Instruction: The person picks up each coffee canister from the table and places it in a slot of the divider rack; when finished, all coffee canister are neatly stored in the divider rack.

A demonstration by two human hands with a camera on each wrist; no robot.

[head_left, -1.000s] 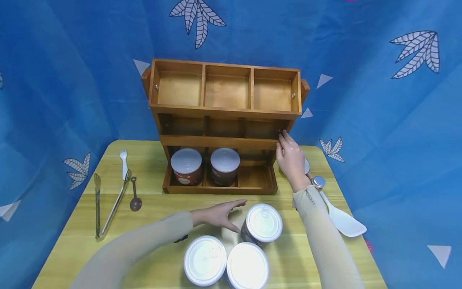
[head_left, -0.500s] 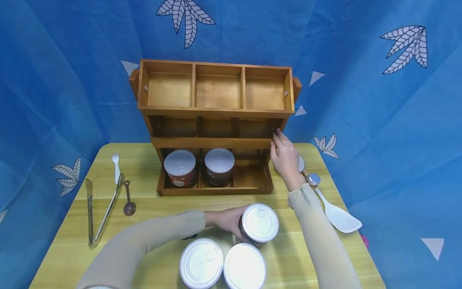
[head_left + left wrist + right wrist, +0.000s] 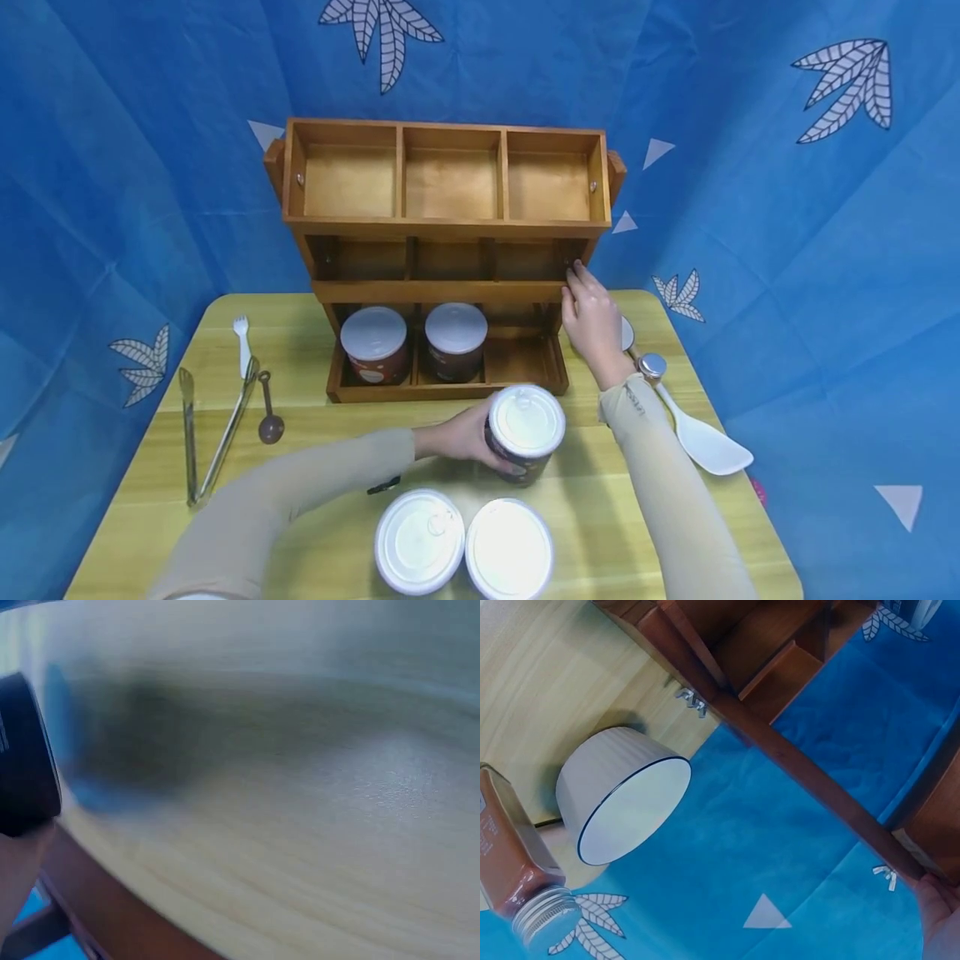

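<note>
Lifted since before – can (image 3: 525,432) in left hand (image 3: 459,437) fingers' grip, right hand (image 3: 592,321) fingers straight on rack (image 3: 450,225)

Left hand (image 3: 455,437) with curled fingers, right hand (image 3: 592,321) extended forward, fingers straight

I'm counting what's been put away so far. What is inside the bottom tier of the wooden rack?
The bottom tier of the wooden rack holds two white-lidded jars, in its left and middle compartments. The right compartment shows bare wood; its back is shadowed under the shelf above.
</note>
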